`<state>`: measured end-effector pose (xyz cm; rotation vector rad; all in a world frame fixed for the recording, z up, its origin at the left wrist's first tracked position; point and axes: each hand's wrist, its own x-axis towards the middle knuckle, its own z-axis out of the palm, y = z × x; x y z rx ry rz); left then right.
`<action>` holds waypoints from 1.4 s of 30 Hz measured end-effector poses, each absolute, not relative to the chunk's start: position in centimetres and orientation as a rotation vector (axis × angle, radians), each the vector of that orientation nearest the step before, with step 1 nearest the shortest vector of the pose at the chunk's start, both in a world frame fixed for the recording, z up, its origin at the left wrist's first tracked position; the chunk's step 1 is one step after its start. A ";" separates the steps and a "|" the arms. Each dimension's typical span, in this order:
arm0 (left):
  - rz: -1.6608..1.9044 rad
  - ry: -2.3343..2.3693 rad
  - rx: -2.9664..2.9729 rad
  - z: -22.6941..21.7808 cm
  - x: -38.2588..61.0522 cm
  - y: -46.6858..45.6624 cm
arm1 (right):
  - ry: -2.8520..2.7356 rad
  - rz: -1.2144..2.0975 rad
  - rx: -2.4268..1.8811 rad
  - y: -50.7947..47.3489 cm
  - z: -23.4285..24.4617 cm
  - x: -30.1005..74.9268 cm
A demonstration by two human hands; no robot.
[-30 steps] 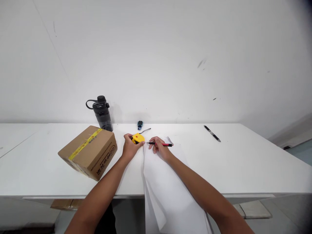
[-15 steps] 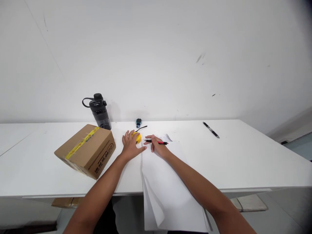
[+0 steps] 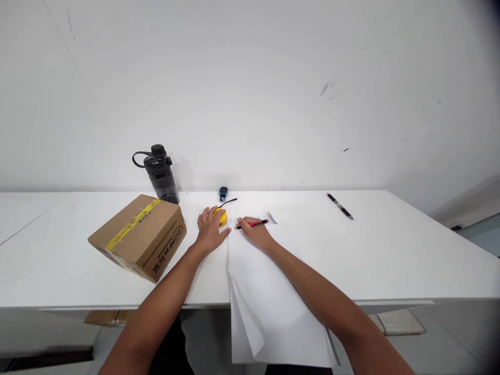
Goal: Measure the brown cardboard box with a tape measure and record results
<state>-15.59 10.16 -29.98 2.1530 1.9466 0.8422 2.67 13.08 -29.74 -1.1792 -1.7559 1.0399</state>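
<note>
My right hand (image 3: 253, 233) is closed around a red and black pen (image 3: 255, 224). The pen's tip points left, close to the upper part of the white paper sheets (image 3: 273, 307). My left hand (image 3: 211, 229) rests with fingers spread against a yellow tape measure (image 3: 222, 218). One finger lies over its casing, and the thumb reaches to the left edge of the paper. A black strap runs from behind the tape measure. Under the sheets' top end a small printed slip (image 3: 269, 217) pokes out, its print too small to read.
Left of my left arm stands a taped cardboard box (image 3: 136, 234), with a dark water bottle (image 3: 161, 174) behind it. A small blue and black device (image 3: 223, 193) lies near the wall. Farther right is a black pen (image 3: 339, 206). The paper hangs over the table's front edge.
My right hand has closed more around the red and black pen, turning it so its tip points lower left, nearer the paper. The left hand stays by the tape measure. The view has shifted slightly.
</note>
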 end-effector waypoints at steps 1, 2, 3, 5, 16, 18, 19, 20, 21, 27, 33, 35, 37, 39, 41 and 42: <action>0.844 1.945 2.152 -30.0 -15.6 10.2 | -1.763 1.037 -1.180 13.1 -29.7 2.7; 0.843 1.945 2.151 -30.0 -15.6 10.2 | -1.771 1.038 -1.180 13.0 -29.7 2.7; 0.841 1.947 2.150 -30.0 -15.5 10.2 | -1.780 1.042 -1.176 13.0 -29.7 2.7; 0.842 1.953 2.151 -30.0 -15.5 10.2 | -1.798 1.053 -1.160 13.1 -29.7 2.8; 0.905 1.949 2.166 -30.0 -15.5 10.1 | -1.762 1.044 -1.210 12.6 -29.1 2.8; 0.909 1.950 2.170 -30.1 -15.5 10.2 | -1.751 1.028 -1.222 12.6 -29.0 2.8; 0.906 1.953 2.171 -30.1 -15.5 10.2 | -1.761 1.028 -1.220 12.6 -29.1 2.8; 0.900 1.957 2.173 -30.1 -15.5 10.2 | -1.776 1.031 -1.216 12.7 -29.3 2.8; 0.894 1.961 2.174 -30.2 -15.5 10.3 | -1.789 1.034 -1.211 12.8 -29.4 2.9; 0.955 1.952 2.151 -30.0 -15.3 10.3 | -1.796 1.031 -1.159 13.1 -29.9 3.0; 0.926 1.925 2.142 -30.0 -15.4 10.2 | -1.742 1.018 -1.198 12.8 -29.7 3.0; 0.929 1.920 2.146 -30.2 -15.5 10.3 | -1.742 1.015 -1.197 12.8 -29.7 3.0; 0.925 1.924 2.155 -30.3 -15.5 10.4 | -1.763 1.037 -1.191 12.8 -29.7 3.0; 0.913 1.930 2.166 -30.4 -15.5 10.4 | -1.771 1.052 -1.187 12.8 -29.7 3.1; 0.899 1.936 2.174 -30.4 -15.5 10.4 | -1.760 1.045 -1.188 12.8 -29.7 3.1; 0.892 1.939 2.176 -30.3 -15.5 10.4 | -1.757 1.041 -1.186 12.8 -29.7 3.1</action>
